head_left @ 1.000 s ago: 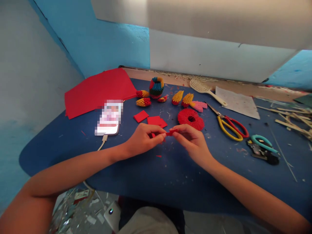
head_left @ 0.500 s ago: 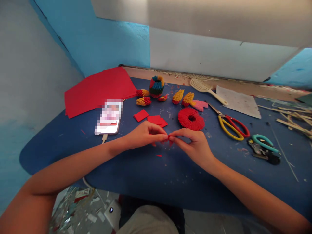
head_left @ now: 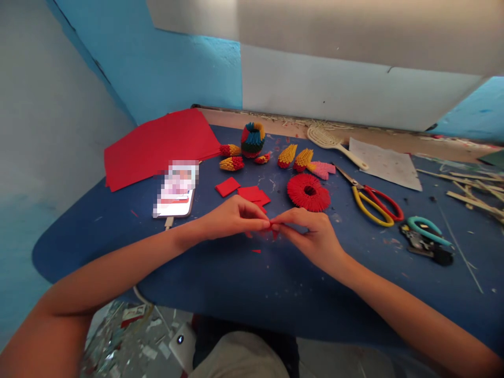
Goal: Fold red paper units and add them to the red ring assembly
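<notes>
A small piece of red paper [head_left: 271, 227] is pinched between my two hands above the front half of the table; its folds are mostly hidden by fingers. My left hand [head_left: 240, 216] grips it from the left, and my right hand [head_left: 305, 231] from the right, with fingertips almost meeting. Just behind my left hand lie small red paper rectangles [head_left: 250, 193]. Beyond my right hand sits a red ring of folded paper pieces [head_left: 308, 192]. A tiny red scrap [head_left: 256, 251] rests on the table below the hands.
Large red paper sheets [head_left: 161, 147] and a charging phone [head_left: 175, 189] lie left. At the back stand a multicoloured paper pot [head_left: 252, 140] and several red-yellow paper pieces [head_left: 231, 164]. To the right are scissors [head_left: 374, 202], teal-handled pliers [head_left: 429, 239], a hairbrush [head_left: 334, 144] and wooden sticks [head_left: 476, 194].
Both hands stay in nearly the same place, still pinching the red paper. The fingertips have shifted very slightly; everything on the table looks unmoved.
</notes>
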The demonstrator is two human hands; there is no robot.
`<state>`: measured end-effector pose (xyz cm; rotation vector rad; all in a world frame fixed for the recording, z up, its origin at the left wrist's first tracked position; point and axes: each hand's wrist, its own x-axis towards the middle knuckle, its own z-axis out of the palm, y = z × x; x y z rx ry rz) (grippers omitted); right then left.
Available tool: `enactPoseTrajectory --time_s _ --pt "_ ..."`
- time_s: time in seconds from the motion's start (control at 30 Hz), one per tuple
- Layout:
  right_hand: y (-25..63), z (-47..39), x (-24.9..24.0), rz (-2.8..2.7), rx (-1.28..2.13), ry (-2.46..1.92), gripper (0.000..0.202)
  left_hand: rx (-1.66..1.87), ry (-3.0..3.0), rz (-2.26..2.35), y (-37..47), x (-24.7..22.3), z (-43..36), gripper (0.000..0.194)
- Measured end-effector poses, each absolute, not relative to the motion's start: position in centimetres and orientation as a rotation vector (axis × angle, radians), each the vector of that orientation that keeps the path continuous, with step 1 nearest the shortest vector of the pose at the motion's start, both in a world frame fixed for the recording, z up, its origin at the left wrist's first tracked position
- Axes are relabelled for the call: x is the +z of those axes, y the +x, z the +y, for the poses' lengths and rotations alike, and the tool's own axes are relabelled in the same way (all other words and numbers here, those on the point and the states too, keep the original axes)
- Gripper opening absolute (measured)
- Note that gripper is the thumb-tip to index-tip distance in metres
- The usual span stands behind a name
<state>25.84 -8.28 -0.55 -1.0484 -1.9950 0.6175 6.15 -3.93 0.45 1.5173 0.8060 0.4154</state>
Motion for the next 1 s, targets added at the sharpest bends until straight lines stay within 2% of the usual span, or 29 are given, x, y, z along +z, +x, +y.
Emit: enactPoseTrajectory --time_s 0.17,0.47,0.63,0.8,0.9,1.0 --pt "25.8 -8.4 -0.5 -2.016 0.611 -1.074 0.008 0.416 1.612 0.83 6.2 0.5 -4.0 0.018" --pt "25.3 -8.5 -0.7 -1.937 0.688 -1.19 0.011 0.686 1.869 1.007 6.6 0.7 -4.9 0.011" --pt "25.0 -8.4 -1.0 -1.922 0.639 -1.19 0.007 0.675 2.051 0.922 6.6 0.4 -4.9 0.015" --pt "24.4 -8.1 -1.3 -1.897 0.355 -1.204 0.003 0.901 2.178 1.005 7.2 -0.2 -5.1 0.013" --pt "24.3 -7.9 -1.4 -1.882 0.072 -1.148 0.002 1.057 2.187 1.092 7.6 -0.1 -5.3 0.014" --pt "24.5 -7.7 -1.3 -2.01 -0.255 -0.966 0.012 1.07 2.091 1.126 7.8 0.1 -5.4 0.016"
